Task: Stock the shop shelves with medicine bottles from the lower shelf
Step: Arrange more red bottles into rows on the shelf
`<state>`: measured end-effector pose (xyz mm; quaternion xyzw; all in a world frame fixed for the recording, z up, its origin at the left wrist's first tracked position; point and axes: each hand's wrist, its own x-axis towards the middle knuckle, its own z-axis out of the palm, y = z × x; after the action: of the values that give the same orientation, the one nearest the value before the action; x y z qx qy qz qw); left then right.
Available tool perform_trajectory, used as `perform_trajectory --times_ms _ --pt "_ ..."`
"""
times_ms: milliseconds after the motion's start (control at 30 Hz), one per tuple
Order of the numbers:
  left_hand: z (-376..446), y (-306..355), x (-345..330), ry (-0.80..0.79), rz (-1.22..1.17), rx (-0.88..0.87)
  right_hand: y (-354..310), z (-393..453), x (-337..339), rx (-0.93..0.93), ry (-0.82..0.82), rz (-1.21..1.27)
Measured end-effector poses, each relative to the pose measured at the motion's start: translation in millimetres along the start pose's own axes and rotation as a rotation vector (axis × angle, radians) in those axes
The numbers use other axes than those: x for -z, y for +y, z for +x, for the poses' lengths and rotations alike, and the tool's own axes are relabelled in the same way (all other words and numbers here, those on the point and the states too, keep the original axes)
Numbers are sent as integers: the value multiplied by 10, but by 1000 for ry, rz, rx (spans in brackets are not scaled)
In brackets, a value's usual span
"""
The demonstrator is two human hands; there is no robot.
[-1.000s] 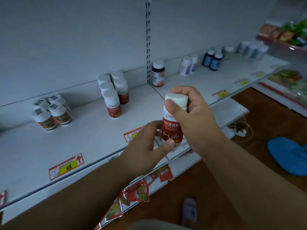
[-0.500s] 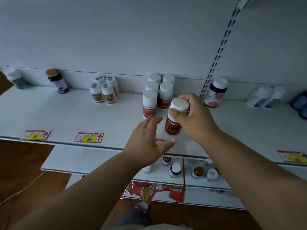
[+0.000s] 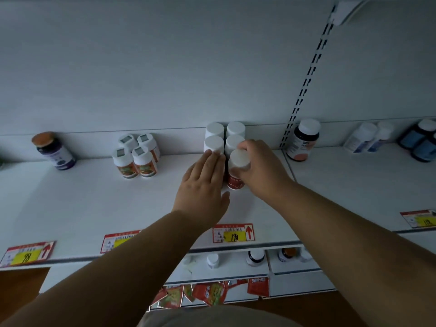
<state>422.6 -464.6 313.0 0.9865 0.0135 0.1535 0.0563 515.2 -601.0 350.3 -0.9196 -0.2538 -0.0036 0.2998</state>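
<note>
My right hand (image 3: 260, 171) grips a red-labelled bottle with a white cap (image 3: 237, 166), standing upright on the white upper shelf (image 3: 94, 199) at the front right of a group of matching white-capped bottles (image 3: 224, 135). My left hand (image 3: 204, 187) lies flat and open just left of it, fingertips touching the front left bottle of that group. On the lower shelf (image 3: 236, 270), several loose bottles (image 3: 254, 257) show under the upper shelf's edge.
Along the upper shelf stand a dark bottle with a brown cap (image 3: 55, 151), several green-and-orange labelled bottles (image 3: 136, 156), a dark bottle with a pink label (image 3: 304, 140), and pale and blue bottles (image 3: 377, 138) to the right. Price tags (image 3: 233, 233) line the front edge. Red packets (image 3: 207, 293) hang below.
My right hand carried the red bottle forward and set it down against the matching group. My left hand let go of its base and moved flat onto the shelf beside it.
</note>
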Motion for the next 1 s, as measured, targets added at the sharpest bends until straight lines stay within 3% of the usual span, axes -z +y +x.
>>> perform_trajectory --times_ms 333,467,667,1000 --pt "-13 -116 -9 -60 -65 -71 -89 -70 -36 -33 14 -77" --pt "-159 -101 85 21 -123 -34 -129 -253 51 9 42 -88" --pt "-875 120 307 45 -190 30 -312 -774 70 108 130 -19" --pt "-2023 269 480 -56 -259 57 -699 -1999 -31 113 27 192"
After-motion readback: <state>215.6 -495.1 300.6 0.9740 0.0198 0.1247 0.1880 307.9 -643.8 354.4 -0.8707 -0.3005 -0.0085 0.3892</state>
